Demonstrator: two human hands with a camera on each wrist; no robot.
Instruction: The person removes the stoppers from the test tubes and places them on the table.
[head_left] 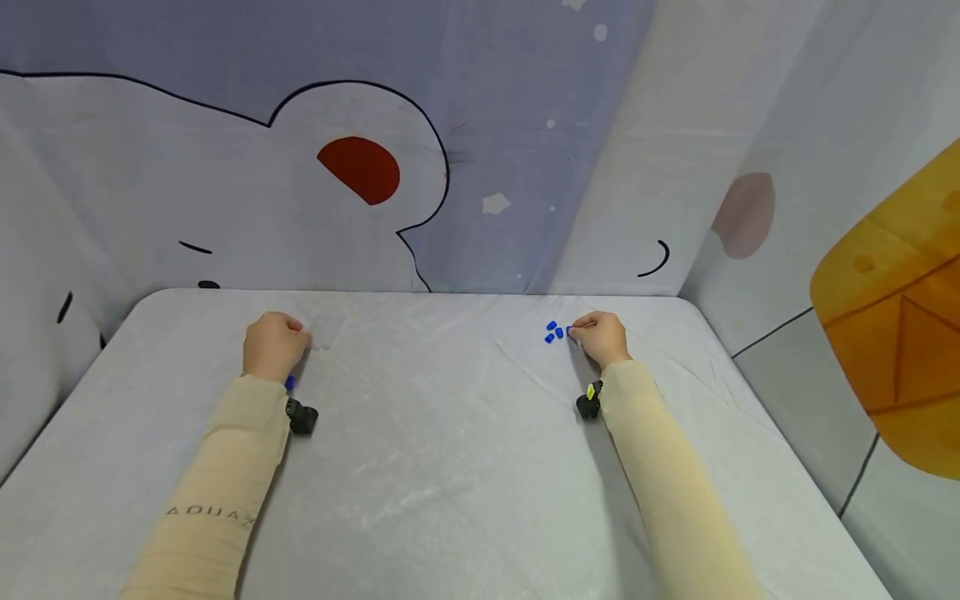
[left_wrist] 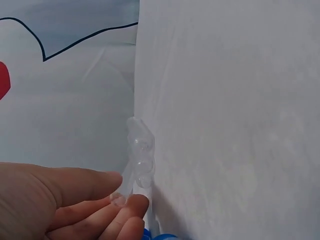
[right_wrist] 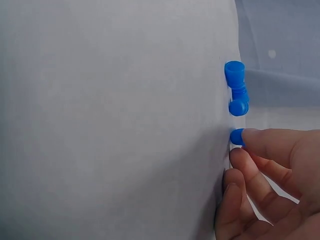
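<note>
My right hand (head_left: 602, 337) is at the far right of the table, its thumb and fingertips pinching a small blue cap (right_wrist: 237, 137). Just beyond it in the right wrist view are more blue caps (right_wrist: 235, 74), hollow and open at one end. My left hand (head_left: 273, 346), at the far left, has a small clear plastic piece (left_wrist: 118, 200) between thumb and fingers, partly hidden by them. Beside its fingertips lie several clear, rounded plastic pieces (left_wrist: 143, 165), which look faint in the head view. Blue pieces (left_wrist: 165, 237) show below the left fingers.
A white cloth covers the table (head_left: 442, 467). Its far edge meets a printed fabric wall (head_left: 517, 150). By the left wrist is a blue piece (head_left: 290, 382). Dark wrist cameras (head_left: 302, 417) sit on both sleeves. An orange and yellow print (head_left: 900, 325) is on the right wall.
</note>
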